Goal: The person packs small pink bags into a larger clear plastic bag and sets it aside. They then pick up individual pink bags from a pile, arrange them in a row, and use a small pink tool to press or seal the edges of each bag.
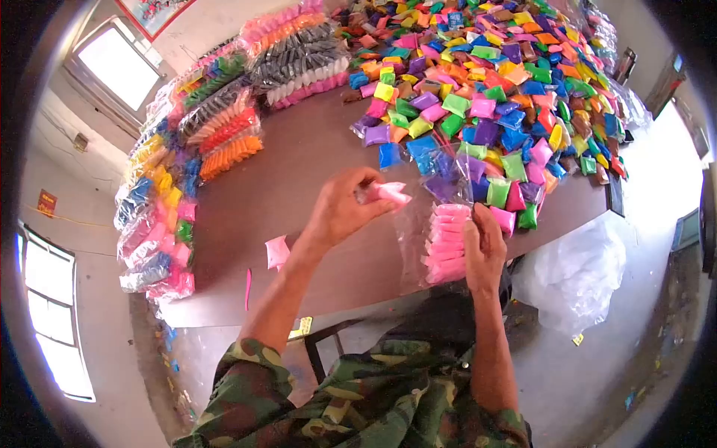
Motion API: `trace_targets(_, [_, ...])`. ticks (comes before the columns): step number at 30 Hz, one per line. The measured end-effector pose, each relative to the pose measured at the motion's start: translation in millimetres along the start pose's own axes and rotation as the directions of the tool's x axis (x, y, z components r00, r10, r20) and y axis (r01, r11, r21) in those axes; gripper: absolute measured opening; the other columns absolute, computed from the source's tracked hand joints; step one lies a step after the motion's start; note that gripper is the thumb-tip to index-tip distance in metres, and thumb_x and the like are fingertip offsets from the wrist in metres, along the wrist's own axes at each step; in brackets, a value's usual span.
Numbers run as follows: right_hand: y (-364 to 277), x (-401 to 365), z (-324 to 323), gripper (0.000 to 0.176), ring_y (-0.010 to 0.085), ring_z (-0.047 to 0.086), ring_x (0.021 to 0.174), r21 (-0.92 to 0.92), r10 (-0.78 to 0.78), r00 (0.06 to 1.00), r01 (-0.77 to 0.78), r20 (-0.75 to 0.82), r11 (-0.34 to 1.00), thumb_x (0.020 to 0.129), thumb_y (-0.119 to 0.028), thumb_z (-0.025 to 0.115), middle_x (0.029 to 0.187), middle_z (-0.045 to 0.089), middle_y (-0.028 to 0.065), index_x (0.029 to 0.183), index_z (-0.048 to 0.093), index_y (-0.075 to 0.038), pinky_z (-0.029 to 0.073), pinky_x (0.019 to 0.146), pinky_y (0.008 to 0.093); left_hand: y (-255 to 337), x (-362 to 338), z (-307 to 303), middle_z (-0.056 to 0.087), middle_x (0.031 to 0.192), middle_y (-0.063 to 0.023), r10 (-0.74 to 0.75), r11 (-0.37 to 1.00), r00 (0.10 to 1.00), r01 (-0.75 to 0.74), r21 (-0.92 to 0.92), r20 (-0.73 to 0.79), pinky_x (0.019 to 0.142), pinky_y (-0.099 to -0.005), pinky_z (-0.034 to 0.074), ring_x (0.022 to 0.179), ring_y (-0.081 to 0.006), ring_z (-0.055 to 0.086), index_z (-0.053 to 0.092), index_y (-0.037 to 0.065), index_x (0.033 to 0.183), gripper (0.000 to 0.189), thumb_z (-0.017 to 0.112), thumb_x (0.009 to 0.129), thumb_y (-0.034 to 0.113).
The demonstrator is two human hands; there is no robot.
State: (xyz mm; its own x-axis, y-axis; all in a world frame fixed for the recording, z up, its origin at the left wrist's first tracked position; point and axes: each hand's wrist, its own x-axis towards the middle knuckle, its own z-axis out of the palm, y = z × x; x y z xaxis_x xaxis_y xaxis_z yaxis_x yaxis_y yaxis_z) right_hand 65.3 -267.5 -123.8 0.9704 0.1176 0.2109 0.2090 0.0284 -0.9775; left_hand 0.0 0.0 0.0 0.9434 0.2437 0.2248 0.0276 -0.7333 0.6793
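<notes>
My left hand [345, 203] is raised over the table, fingers pinched on a small pink packet [393, 194]. To its right, my right hand [485, 243] grips the side of a transparent plastic bag [411, 250]. Inside that bag is a stack of pink packets [448, 243], lying one above another. The bag's open-looking upper part reaches toward the big pile, and its exact mouth is hard to make out. A single pink packet [277, 252] lies on the table left of my left forearm. Near it is a thin pink strip [248, 290].
A large heap of multicoloured packets [485, 104] covers the table's right and back. Bagged rows of packets are stacked along the left edge [160, 216] and back left [299, 67]. The brown tabletop [314, 142] shows between them. A whitish plastic sack [575, 276] hangs below the right edge.
</notes>
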Motion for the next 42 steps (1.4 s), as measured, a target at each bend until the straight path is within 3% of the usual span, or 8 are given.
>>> trace_targets(6, [-46.6, 8.1, 9.8, 0.048, 0.0376, 0.065, 0.124, -0.454, -0.328, 0.945, 0.296, 0.011, 0.840, 0.084, -0.016, 0.089, 0.131, 0.070, 0.0199, 0.127, 0.073, -0.001, 0.052, 0.109, 0.0468, -11.8, 29.1, 55.1, 0.075, 0.101, -0.0122, 0.067, 0.990, 0.995, -0.075, -0.115, -0.069, 0.081, -0.0396, 0.057, 0.090, -0.0246, 0.071, 0.072, 0.005, 0.107, 0.042, 0.095, 0.080, 0.028])
trace_targets(11, [-73.1, 28.4, 15.9, 0.034, 0.0369, 0.067, 0.114, -0.635, -0.264, 0.957, 0.277, 0.117, 0.721, 0.083, -0.022, 0.088, 0.119, 0.071, 0.0135, 0.110, 0.076, -0.005, 0.054, 0.098, 0.0474, -20.2, 33.4, 71.3, 0.077, 0.099, -0.0078, -0.033, 0.991, 0.998, 0.025, -0.132, -0.061, 0.082, -0.0355, 0.058, 0.091, -0.0168, 0.071, 0.075, 0.006, 0.110, 0.042, 0.096, 0.081, 0.027])
trace_targets(15, [-73.1, 41.5, 14.3, 0.027, 0.0357, 0.068, 0.110, -0.691, -0.144, 0.975, 0.223, 0.170, 0.688, 0.085, -0.025, 0.084, 0.114, 0.072, 0.0125, 0.104, 0.077, -0.007, 0.054, 0.093, 0.0477, -33.3, 29.3, 76.5, 0.078, 0.103, -0.0099, 0.048, 0.990, 0.998, -0.053, -0.133, -0.041, 0.085, -0.0377, 0.058, 0.094, -0.0203, 0.073, 0.075, 0.005, 0.112, 0.043, 0.095, 0.081, 0.026])
trace_targets(19, [-67.6, 45.7, 11.7, 0.020, 0.0352, 0.071, 0.102, -0.683, -0.093, 0.982, 0.180, 0.163, 0.708, 0.087, -0.022, 0.081, 0.106, 0.074, 0.0130, 0.100, 0.077, -0.007, 0.056, 0.087, 0.0474, -37.4, 28.1, 69.1, 0.078, 0.107, -0.0139, 0.147, 0.988, 0.984, -0.141, -0.067, 0.101, 0.088, -0.0408, 0.058, 0.100, -0.0286, 0.075, 0.075, 0.004, 0.117, 0.045, 0.093, 0.081, 0.025])
trace_targets(23, [-63.1, 46.7, 14.6, 0.013, 0.0352, 0.073, 0.092, -0.686, -0.146, 0.982, 0.187, 0.118, 0.703, 0.088, -0.018, 0.078, 0.097, 0.074, 0.0122, 0.095, 0.076, -0.007, 0.057, 0.080, 0.0471, -19.5, 31.3, 57.2, 0.077, 0.109, -0.0162, 0.091, 0.996, 0.973, -0.091, -0.007, 0.211, 0.091, -0.0430, 0.057, 0.102, -0.0341, 0.074, 0.075, 0.004, 0.118, 0.044, 0.092, 0.083, 0.025])
trace_targets(29, [-51.7, 45.5, 19.0, 0.007, 0.0299, 0.073, 0.085, -0.597, -0.192, 0.981, 0.149, -0.008, 0.788, 0.090, -0.011, 0.077, 0.092, 0.073, 0.0110, 0.095, 0.075, -0.006, 0.057, 0.074, 0.0422, -18.2, 44.8, 72.6, 0.079, 0.113, -0.0126, 0.246, 0.968, 0.969, -0.244, -0.052, 0.035, 0.090, -0.0429, 0.056, 0.103, -0.0303, 0.073, 0.079, 0.007, 0.116, 0.041, 0.093, 0.083, 0.027])
trace_targets(33, [-44.7, 43.4, 17.9, 0.006, 0.0237, 0.072, 0.082, -0.450, -0.159, 0.986, 0.117, -0.058, 0.885, 0.093, -0.007, 0.075, 0.095, 0.072, 0.0114, 0.098, 0.073, -0.004, 0.057, 0.073, 0.0393, -22.8, 51.7, 89.8, 0.080, 0.112, -0.0109, 0.240, 0.964, 0.969, -0.232, -0.128, 0.054, 0.086, -0.0405, 0.056, 0.101, -0.0270, 0.072, 0.082, 0.010, 0.116, 0.043, 0.095, 0.080, 0.028])
trace_targets(42, [-21.6, 38.1, 19.0, 0.012, 0.0254, 0.067, 0.115, -0.231, -0.109, 0.993, 0.098, -0.036, 0.968, 0.101, -0.007, 0.069, 0.123, 0.072, 0.0155, 0.110, 0.070, 0.002, 0.054, 0.100, 0.0362, -30.2, 57.6, 103.0, 0.080, 0.115, -0.0084, 0.162, 0.937, 0.967, -0.089, -0.337, 0.194, 0.091, -0.0354, 0.058, 0.105, -0.0191, 0.073, 0.080, 0.007, 0.122, 0.046, 0.095, 0.083, 0.028])
